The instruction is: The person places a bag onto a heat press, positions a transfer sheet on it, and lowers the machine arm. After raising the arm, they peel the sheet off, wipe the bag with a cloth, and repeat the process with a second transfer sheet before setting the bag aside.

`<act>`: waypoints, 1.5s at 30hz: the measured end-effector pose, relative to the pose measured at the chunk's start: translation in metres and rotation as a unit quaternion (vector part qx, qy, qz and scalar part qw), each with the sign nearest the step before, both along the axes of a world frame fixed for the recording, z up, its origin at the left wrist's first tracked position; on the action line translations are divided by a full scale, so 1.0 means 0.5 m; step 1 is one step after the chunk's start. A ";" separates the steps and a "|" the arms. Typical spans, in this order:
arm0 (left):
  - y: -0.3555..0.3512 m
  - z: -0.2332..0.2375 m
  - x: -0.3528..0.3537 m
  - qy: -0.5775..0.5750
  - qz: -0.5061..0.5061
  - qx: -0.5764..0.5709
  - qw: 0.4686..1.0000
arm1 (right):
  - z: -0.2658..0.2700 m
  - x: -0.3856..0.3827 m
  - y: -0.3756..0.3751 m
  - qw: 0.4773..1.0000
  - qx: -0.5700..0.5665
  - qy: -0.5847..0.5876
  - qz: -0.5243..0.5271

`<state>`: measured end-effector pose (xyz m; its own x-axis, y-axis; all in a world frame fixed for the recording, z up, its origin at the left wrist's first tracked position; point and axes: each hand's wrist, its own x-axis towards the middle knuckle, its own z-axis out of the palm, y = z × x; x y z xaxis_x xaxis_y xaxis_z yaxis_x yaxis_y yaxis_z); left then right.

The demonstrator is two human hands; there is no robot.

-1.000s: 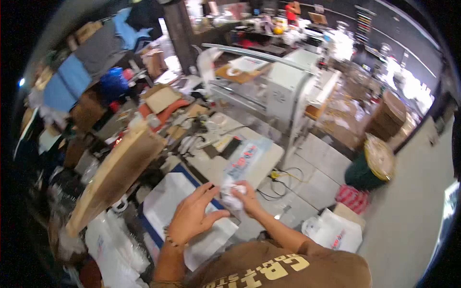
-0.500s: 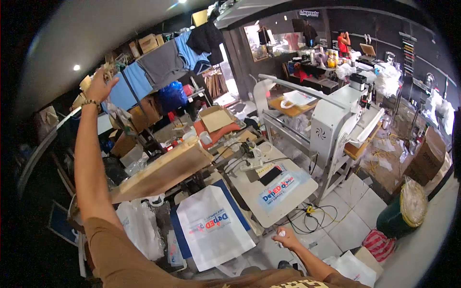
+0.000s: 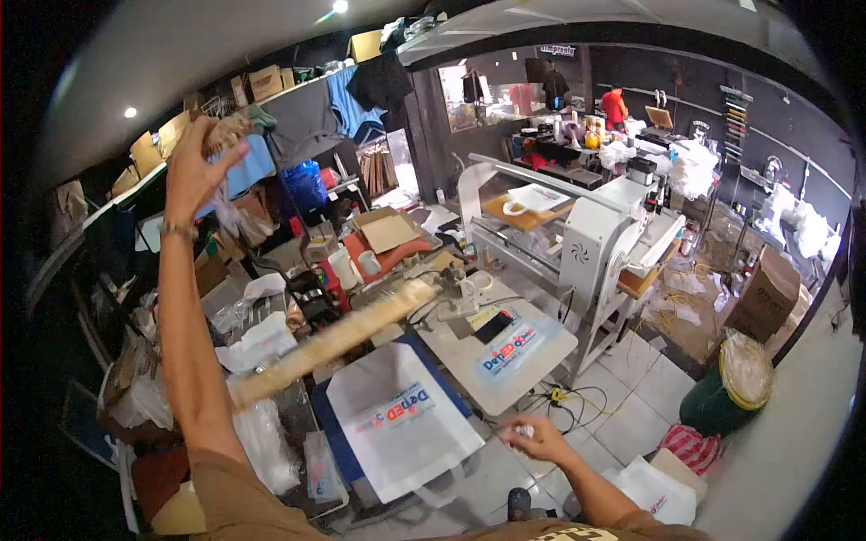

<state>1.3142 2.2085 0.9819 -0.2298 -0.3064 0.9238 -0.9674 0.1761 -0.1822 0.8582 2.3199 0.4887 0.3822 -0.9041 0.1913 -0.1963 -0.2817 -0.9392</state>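
My left hand (image 3: pixel 194 171) is raised high on the left, fingers curled by a brownish crumpled thing (image 3: pixel 227 133); I cannot tell exactly what it grips. Below and to its right, a wooden frame (image 3: pixel 334 341) slants across the view, blurred by motion. A white tote bag (image 3: pixel 388 464) with a blue and red print lies on a blue board (image 3: pixel 323 424) in front of me. To the bag's right, my right hand (image 3: pixel 544 442) is closed on a small white crumpled thing (image 3: pixel 523 432), held above the tiled floor.
Right of the bag, a pale board (image 3: pixel 550 347) carries a printed sheet (image 3: pixel 512 347) and a black phone-like slab (image 3: pixel 494 326). A white machine (image 3: pixel 600 239) stands beyond. Cables (image 3: pixel 564 397) lie on the floor near a green bin (image 3: pixel 713 406). A person in red (image 3: pixel 614 110) works far back.
The wooden frame has swung, now showing as a narrow blurred bar with more clutter visible behind it. My view has shifted slightly right. Both hands keep their grips.
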 end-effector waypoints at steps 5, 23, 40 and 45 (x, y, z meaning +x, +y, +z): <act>0.323 -0.265 -0.184 -0.145 -0.224 0.027 0.963 | 0.256 0.120 0.030 0.955 -0.262 -0.136 -0.028; 0.416 -0.995 -0.284 0.181 -0.207 0.384 0.881 | -0.004 0.370 0.069 0.972 -0.219 -0.046 -0.074; 0.164 -0.982 -0.161 0.220 -0.097 0.299 0.923 | 0.002 0.381 0.059 0.955 -0.230 0.184 0.032; 0.160 -1.008 -0.164 0.195 -0.062 0.321 0.925 | 0.006 0.380 0.065 0.959 -0.219 0.179 0.028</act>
<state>1.2325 2.2887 0.4780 0.0132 -0.8143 0.5803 -0.9024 0.2402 0.3577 1.0483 2.3522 0.4916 0.5400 -0.7431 0.3953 -0.4569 -0.6532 -0.6038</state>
